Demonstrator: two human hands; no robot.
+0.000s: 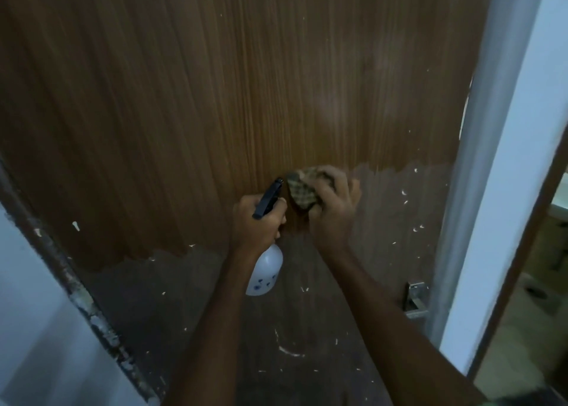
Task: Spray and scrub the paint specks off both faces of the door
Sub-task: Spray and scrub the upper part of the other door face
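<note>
Against the brown wood-grain door [190, 104], seen from the head camera, both hands work near the middle of the face, somewhat toward its handle edge. The left hand [256, 221] has its fingers curled round the neck of a white plastic spray bottle with a black trigger head [266, 270]; the nozzle points up and toward the door, and the white body hangs below the fist, so the bottle appears held ready for spraying. The right hand [333, 209] grips a checked green-and-cream scrubbing pad [302, 190], fingers clenched over its back, and holds it flat on the door just beside the nozzle; this placement lets the pad follow directly on wherever the spray lands. A ragged boundary crosses the face at about the level of the pad: the upper part looks lighter and nearly free of marks, the lower part darker. Judged from this, scrubbing is under way on this face, with the lower part not yet finished. White paint specks [404, 192] are scattered over the lower part, thickest toward the handle edge and the bottom. A metal lever handle [415, 298] sits at the door's right edge, next to the white frame [504, 190]. The door's left edge shows chipped, paint-marked trim [76, 292]. The other face of the door is not visible.
</note>
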